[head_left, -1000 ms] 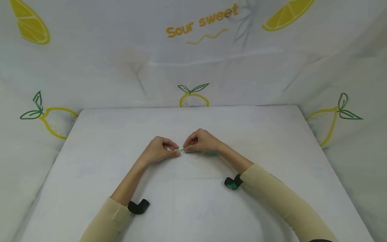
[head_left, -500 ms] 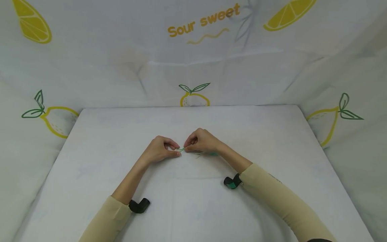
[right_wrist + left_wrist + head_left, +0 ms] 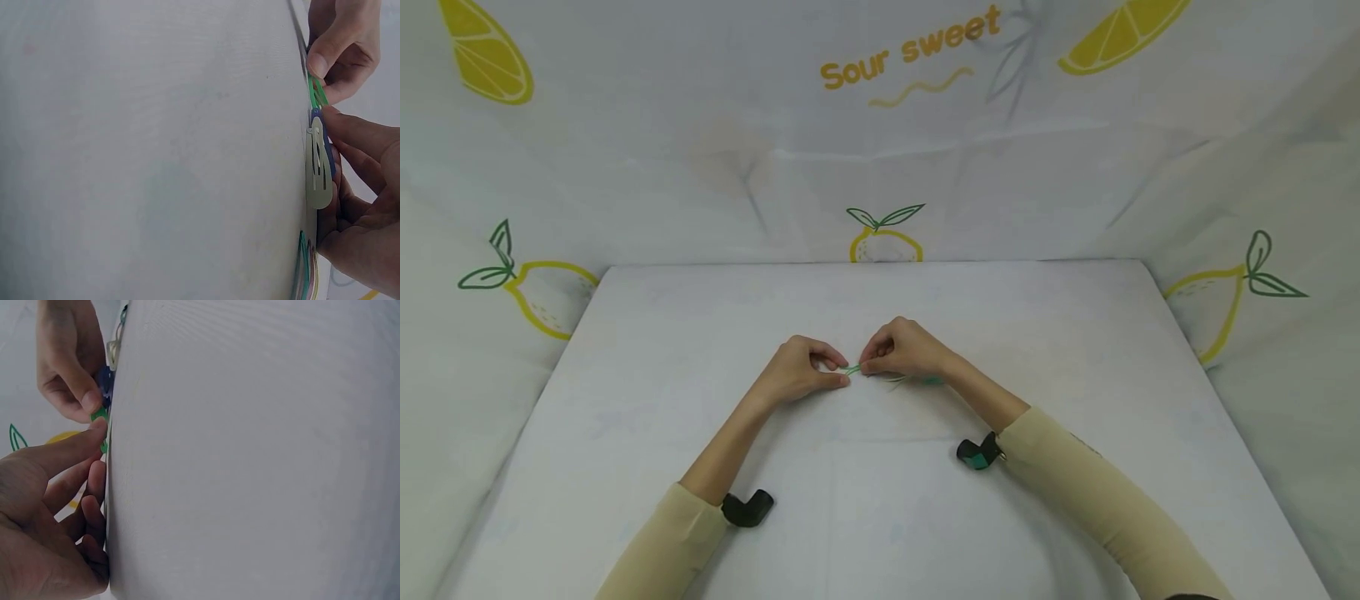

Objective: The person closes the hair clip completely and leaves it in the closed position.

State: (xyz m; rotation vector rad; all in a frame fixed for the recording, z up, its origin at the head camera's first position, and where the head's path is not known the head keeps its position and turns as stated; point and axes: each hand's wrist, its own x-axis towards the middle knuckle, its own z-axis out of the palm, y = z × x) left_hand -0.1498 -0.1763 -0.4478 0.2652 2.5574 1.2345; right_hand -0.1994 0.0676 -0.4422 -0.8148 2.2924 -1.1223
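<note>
A green snap hair clip (image 3: 317, 92) spans the small gap between the two hands, low over the table. My left hand (image 3: 801, 367) pinches one end of it between thumb and forefinger. At its other end, the thumb and fingers of my right hand (image 3: 904, 348) pinch where it meets a blue hair clip (image 3: 331, 159). A cream snap clip (image 3: 320, 194) lies against the blue one, beside the right fingers. Whether these clips are hooked together is hidden by the fingers.
More hair clips, one of them teal (image 3: 304, 269), lie beside the heel of the right hand. The white table (image 3: 880, 517) meets cloth walls printed with lemons. Black wrist cameras (image 3: 748, 508) sit at both cuffs.
Both hands keep their pinch and hardly move. The head view has drifted slightly, so the scene sits a little further right.
</note>
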